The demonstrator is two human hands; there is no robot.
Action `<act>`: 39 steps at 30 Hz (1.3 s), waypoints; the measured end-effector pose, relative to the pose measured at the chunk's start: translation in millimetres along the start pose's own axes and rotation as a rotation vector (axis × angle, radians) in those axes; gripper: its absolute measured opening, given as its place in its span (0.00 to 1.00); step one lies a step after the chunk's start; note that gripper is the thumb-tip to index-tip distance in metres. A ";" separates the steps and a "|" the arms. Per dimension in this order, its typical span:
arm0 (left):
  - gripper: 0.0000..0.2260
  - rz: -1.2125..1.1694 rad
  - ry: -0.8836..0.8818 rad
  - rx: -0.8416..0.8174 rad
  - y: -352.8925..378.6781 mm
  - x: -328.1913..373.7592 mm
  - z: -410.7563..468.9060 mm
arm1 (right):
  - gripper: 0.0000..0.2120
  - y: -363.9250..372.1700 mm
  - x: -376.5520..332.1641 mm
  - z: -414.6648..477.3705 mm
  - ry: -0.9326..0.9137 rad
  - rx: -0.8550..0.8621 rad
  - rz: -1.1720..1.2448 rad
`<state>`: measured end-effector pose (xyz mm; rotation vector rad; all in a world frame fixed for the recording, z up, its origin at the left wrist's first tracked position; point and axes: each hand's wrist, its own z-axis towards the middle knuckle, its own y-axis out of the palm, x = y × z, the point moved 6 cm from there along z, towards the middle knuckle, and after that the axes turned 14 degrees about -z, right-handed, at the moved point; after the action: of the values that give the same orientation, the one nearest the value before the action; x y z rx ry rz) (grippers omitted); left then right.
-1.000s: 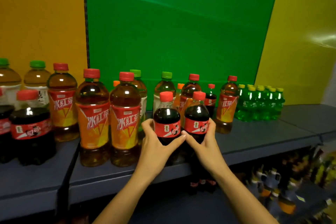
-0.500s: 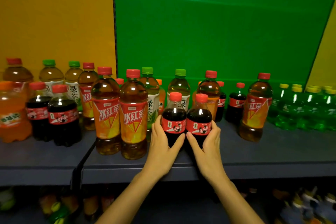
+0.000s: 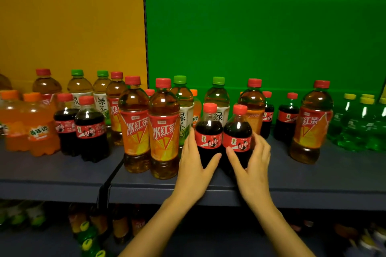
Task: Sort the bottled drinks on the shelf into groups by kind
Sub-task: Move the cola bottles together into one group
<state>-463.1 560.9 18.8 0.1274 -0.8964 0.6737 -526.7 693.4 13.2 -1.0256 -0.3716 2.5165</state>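
**Both hands clamped on colas**

Your left hand [image 3: 194,165] wraps the left cola [image 3: 208,129]; your right hand [image 3: 253,165] wraps the right cola [image 3: 238,131], side by side. The shelf [image 3: 313,183] lip lies under your wrists. A tea bottle [image 3: 164,131] crowds your left hand; there is bare shelf to the right.

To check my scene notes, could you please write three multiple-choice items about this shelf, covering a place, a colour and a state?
1. The yellow-capped green bottles on the shelf stand: A far left; B far right; C mid-shelf.
2. The caps of the two held cola bottles are: A red; B green; C orange.
3. The left hand and right hand: A lie flat; B share one bottle; C each grip one cola bottle.
Answers: B, they crowd the right end; A, both caps show red; C, fingers curl round separate bottles.
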 end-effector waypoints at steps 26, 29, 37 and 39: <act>0.28 0.531 -0.346 -0.520 -86.1 76.8 178.8 | 0.40 26.9 -90.4 148.4 0.059 -0.542 -0.314; 0.30 0.615 -0.396 -0.657 -75.8 70.2 182.9 | 0.45 32.0 -89.1 150.2 0.093 -0.643 -0.435; 0.40 0.596 -0.547 -0.858 -67.0 51.1 181.4 | 0.53 34.0 -87.2 155.4 0.129 -0.722 -0.610; 0.38 0.563 -0.536 -0.876 -66.3 48.4 181.0 | 0.51 34.2 -86.1 155.4 0.121 -0.706 -0.616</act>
<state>-525.8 464.7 181.0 -0.7884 -1.7033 0.7137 -590.0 609.4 160.6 -1.0658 -1.3658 1.7701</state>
